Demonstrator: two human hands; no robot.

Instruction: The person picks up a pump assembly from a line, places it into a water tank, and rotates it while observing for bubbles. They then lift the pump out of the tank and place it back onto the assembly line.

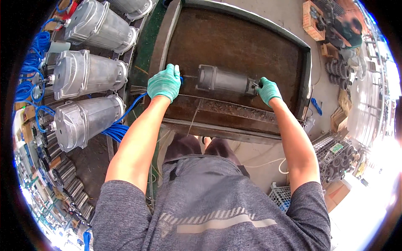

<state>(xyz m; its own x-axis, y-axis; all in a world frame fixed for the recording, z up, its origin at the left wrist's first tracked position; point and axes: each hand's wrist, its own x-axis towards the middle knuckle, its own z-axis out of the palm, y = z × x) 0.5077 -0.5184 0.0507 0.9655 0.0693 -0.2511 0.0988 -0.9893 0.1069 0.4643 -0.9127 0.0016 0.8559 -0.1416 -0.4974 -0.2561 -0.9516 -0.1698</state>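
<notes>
A grey cylindrical motor housing (228, 80) lies sideways in a wide, dark brown tray (234, 37) in front of me. My left hand (164, 82), in a green glove, is closed beside the motor's left end. A blue cable (141, 97) runs into this hand, and a bit of blue shows at its fingers. Between hand and motor a thin dark rod or cord spans the gap. My right hand (269, 90), gloved too, has its fingers closed at the small fitting on the motor's right end; the fingertips partly hide the grip.
Several similar silver motors (90, 75) with coiled blue cables (29, 71) lie on a rack to the left. A raised metal rim (247, 14) surrounds the tray. At the far right sits a person (349, 31) near crates and stacked round parts (337, 69).
</notes>
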